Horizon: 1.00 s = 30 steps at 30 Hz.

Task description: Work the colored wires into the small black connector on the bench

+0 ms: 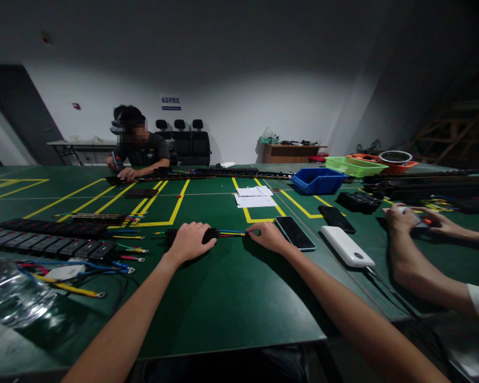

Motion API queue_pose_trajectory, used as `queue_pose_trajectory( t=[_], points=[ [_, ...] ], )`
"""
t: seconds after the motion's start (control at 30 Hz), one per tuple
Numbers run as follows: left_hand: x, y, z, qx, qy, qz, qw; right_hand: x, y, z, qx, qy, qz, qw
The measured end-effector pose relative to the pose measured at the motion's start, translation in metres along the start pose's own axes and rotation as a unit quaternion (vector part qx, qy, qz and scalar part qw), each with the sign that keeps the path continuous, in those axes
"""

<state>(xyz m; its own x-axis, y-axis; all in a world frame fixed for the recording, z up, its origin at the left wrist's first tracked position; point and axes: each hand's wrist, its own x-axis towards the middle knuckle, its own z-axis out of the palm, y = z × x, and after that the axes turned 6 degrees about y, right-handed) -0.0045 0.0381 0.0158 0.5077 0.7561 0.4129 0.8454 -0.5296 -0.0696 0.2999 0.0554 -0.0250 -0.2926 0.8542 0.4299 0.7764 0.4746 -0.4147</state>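
My left hand (191,239) is closed over a black elongated piece (212,234) lying on the green table, pressing it from above. Blue, yellow and red wires (230,233) run out of its right side. More wire ends (158,233) poke out to the left of the hand. At the right end of the wires, my right hand (266,235) pinches their tips between thumb and fingers. Those tips are mostly hidden by the fingers. Just beside the right hand lies a phone (295,233).
Black module strips (59,242) with lugged cables and a clear plastic container (16,292) are at left. A white power bank (347,246), second phone (337,218) and blue bin (318,181) stand right. A co-worker's hands (399,218) work at right; another person (141,141) sits opposite.
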Motion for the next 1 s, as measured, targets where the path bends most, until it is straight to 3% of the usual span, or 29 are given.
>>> queue_pose_trajectory(
  t=[0.13, 0.33, 0.87, 1.0],
  points=[
    [0.0001, 0.0010, -0.0006, 0.014, -0.001, 0.001, 1.000, -0.0006, 0.0011, -0.0023, -0.010, -0.024, -0.039, 0.999],
    [0.0000, -0.0001, 0.0014, 0.016, 0.001, 0.003, 1.000, -0.0002, 0.0015, 0.0018, -0.023, -0.016, -0.043, 0.999],
    [0.0002, -0.0008, 0.0004, -0.013, -0.003, -0.004, 1.000, 0.0004, 0.0018, 0.0057, 0.018, 0.015, 0.022, 0.999],
    [0.0004, 0.0002, -0.0001, -0.010, -0.005, -0.003, 1.000, 0.0010, 0.0014, 0.0030, 0.013, 0.007, 0.012, 1.000]
  ],
)
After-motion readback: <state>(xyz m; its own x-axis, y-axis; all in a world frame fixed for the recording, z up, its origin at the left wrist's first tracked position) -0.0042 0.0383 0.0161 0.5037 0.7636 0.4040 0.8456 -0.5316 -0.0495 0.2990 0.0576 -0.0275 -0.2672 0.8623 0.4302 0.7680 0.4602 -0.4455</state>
